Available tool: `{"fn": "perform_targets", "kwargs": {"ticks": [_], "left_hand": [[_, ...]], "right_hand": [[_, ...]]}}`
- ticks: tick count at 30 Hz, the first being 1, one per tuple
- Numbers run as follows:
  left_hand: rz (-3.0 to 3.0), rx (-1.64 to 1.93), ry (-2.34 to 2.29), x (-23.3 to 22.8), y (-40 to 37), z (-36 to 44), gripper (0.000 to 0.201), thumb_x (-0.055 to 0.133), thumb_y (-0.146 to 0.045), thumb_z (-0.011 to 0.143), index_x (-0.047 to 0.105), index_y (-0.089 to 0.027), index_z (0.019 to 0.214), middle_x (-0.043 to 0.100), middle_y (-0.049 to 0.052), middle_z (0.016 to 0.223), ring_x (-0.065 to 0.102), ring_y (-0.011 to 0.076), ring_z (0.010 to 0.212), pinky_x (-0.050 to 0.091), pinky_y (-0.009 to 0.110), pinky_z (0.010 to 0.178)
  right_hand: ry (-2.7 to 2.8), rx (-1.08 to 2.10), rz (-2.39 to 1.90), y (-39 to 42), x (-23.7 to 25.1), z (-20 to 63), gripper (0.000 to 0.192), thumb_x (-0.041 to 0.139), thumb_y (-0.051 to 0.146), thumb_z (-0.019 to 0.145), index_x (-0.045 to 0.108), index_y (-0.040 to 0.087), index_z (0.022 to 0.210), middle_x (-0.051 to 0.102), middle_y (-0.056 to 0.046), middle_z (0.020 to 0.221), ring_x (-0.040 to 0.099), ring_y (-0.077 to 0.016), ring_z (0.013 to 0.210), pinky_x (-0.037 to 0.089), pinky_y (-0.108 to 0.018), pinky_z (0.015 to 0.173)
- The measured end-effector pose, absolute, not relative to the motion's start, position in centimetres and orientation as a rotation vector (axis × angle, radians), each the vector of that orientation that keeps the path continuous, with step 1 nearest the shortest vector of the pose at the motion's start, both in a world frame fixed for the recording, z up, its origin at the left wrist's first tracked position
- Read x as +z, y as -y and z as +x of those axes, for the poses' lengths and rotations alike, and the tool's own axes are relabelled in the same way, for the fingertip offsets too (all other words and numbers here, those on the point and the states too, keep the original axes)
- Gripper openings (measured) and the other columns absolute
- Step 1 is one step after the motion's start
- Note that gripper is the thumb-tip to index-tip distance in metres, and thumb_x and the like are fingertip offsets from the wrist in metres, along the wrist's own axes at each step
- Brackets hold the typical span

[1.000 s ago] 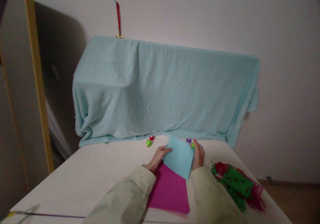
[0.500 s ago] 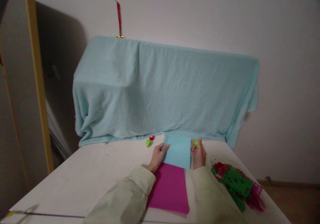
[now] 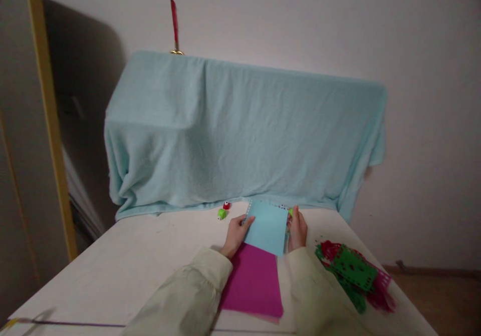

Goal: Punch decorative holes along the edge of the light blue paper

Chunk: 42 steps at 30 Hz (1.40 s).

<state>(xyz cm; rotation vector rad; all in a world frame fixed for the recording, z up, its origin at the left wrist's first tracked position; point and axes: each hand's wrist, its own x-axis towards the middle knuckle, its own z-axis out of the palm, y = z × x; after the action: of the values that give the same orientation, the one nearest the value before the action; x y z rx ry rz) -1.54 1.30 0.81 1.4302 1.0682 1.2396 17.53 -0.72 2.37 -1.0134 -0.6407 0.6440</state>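
A sheet of light blue paper (image 3: 266, 227), with a row of punched holes along its left edge, is held tilted above the table. My left hand (image 3: 236, 233) pinches its left side, thumb on top. On the other side, my right hand (image 3: 298, 230) is closed around a small green paper punch (image 3: 290, 212), mostly hidden by the fingers, at the paper's top right corner. Dark holes or specks show along the top edge close to it. Under the blue sheet lies a stack of paper with a magenta sheet (image 3: 251, 283) on top.
Left of the paper stand a small green punch (image 3: 221, 214) and a red one (image 3: 226, 205). At the right lies a pile of punched green paper (image 3: 355, 267) with red and magenta pieces. A light blue cloth (image 3: 240, 130) covers something at the back of the white table (image 3: 112, 276).
My right hand and the green punch have shifted slightly left, up to the blue paper's top right corner. Dark specks now show along the top edge. The view has moved a little.
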Motion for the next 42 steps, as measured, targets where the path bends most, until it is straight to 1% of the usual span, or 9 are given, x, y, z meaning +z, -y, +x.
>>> {"fn": "perform_targets", "kwargs": {"ticks": [7, 14, 20, 28, 36, 42], "left_hand": [[1.425, 1.297, -1.100, 1.4, -1.1, -1.6, 0.052, 0.059, -0.061, 0.067, 0.066, -0.010, 0.071, 0.054, 0.000, 0.059, 0.046, 0.0143, 0.060, 0.035, 0.023, 0.054], [1.421, 1.316, -1.104, 1.7, -0.9, -1.6, 0.053, 0.059, -0.062, 0.067, 0.066, -0.010, 0.068, 0.052, 0.000, 0.056, 0.046, 0.0137, 0.058, 0.034, 0.023, 0.053], [1.426, 1.304, -1.083, 1.2, -1.1, -1.7, 0.053, 0.058, -0.062, 0.068, 0.068, -0.010, 0.074, 0.056, 0.001, 0.060, 0.047, 0.0143, 0.059, 0.035, 0.023, 0.054], [1.464, 1.277, -1.012, -0.1, -1.9, -1.7, 0.050, 0.056, -0.059, 0.074, 0.068, -0.010, 0.080, 0.059, 0.001, 0.066, 0.048, 0.0140, 0.061, 0.036, 0.023, 0.056], [1.474, 1.330, -1.063, 0.1, -1.9, -1.8, 0.051, 0.056, -0.060, 0.072, 0.067, -0.011, 0.073, 0.056, 0.000, 0.061, 0.046, 0.0132, 0.060, 0.034, 0.022, 0.055], [1.421, 1.322, -1.099, 1.0, -1.2, -1.6, 0.052, 0.058, -0.062, 0.069, 0.066, -0.010, 0.068, 0.055, 0.001, 0.059, 0.046, 0.0141, 0.059, 0.034, 0.023, 0.054]], "right_hand": [[0.636, 0.722, -0.992, 0.1, 1.4, 18.2, 0.043, 0.058, 0.059, 0.078, 0.064, 0.018, 0.086, 0.064, -0.001, 0.075, 0.058, -0.0131, 0.065, 0.045, -0.022, 0.056], [0.618, 0.765, -0.995, -0.2, 0.9, 18.3, 0.044, 0.057, 0.059, 0.078, 0.066, 0.018, 0.091, 0.066, -0.003, 0.079, 0.059, -0.0140, 0.067, 0.047, -0.023, 0.057], [0.652, 0.808, -0.953, -0.2, 0.8, 18.1, 0.043, 0.058, 0.058, 0.078, 0.065, 0.019, 0.095, 0.068, -0.003, 0.082, 0.062, -0.0166, 0.069, 0.048, -0.025, 0.056], [0.692, 0.813, -0.940, 0.3, 1.2, 17.8, 0.040, 0.060, 0.056, 0.078, 0.064, 0.019, 0.091, 0.069, -0.003, 0.083, 0.064, -0.0173, 0.072, 0.049, -0.025, 0.060], [0.546, 0.864, -0.979, -0.1, 1.1, 18.0, 0.043, 0.063, 0.058, 0.074, 0.065, 0.018, 0.089, 0.069, -0.003, 0.079, 0.062, -0.0149, 0.064, 0.049, -0.023, 0.056], [0.497, 0.893, -0.997, -0.4, 0.8, 18.1, 0.048, 0.061, 0.062, 0.072, 0.065, 0.016, 0.088, 0.069, -0.003, 0.075, 0.063, -0.0160, 0.062, 0.048, -0.023, 0.051]]}}
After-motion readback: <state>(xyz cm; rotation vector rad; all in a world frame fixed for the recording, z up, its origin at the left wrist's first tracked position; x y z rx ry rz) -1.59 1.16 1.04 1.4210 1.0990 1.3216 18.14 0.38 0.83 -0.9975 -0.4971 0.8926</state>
